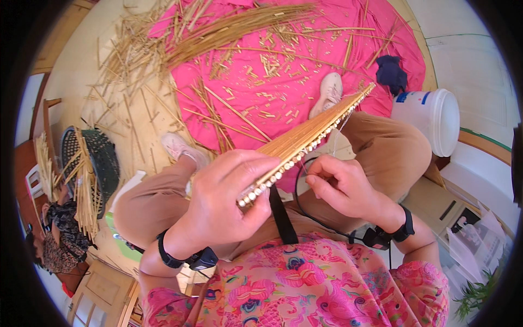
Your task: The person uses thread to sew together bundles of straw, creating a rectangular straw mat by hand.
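Note:
My left hand [229, 191] grips the near end of a flat panel of straw stalks [299, 133], thumb below and fingers on top. The panel points away to the upper right, tilted, with a row of pale cut stalk ends along its right edge. Close beside that edge is my right hand [340, 185], its thumb and forefinger pinched together on a thin pale thread [336, 143]. The thread shows only faintly near the panel; whether a needle is also between the fingertips I cannot tell.
Beyond my feet, a pink cloth [250, 98] on the floor carries loose straw stalks [234, 32] and short cut pieces. A white bucket [436, 120] stands right, near a dark blue cloth [391, 74]. At left are a dark basket [106, 163] and another person [65, 234] beside straw bundles.

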The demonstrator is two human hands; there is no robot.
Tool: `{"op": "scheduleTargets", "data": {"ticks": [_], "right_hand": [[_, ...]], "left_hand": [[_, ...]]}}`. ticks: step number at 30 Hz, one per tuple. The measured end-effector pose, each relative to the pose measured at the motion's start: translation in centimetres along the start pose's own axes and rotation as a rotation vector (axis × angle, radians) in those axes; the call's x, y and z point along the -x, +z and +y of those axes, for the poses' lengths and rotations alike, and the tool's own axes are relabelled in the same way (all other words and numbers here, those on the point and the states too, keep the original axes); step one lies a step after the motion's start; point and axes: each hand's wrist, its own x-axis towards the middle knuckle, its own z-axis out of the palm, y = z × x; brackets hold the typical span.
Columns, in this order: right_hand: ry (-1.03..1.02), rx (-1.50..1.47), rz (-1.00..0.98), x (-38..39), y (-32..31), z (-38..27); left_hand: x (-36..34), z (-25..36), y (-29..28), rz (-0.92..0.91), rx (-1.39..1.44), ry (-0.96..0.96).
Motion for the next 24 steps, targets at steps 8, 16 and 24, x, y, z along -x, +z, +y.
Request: {"op": "scheduleTargets", "data": {"ticks": [8,16,24], "right_hand": [[-0.077,-0.016,-0.047,-4.6,3.4,-0.1],[-0.083,-0.038,-0.003,-6.3,5.0,0.4],[-0.01,-0.387,0.117,-7.8,7.4,-0.1]], "left_hand": [[0.4,-0.7,-2.4,0.0,-0.142,-0.249],[0.7,-2.6,-2.5,0.071,-0.258,-0.218],[0.6,-3.5,-2.4,0.099,-0.272,-0.232]]}}
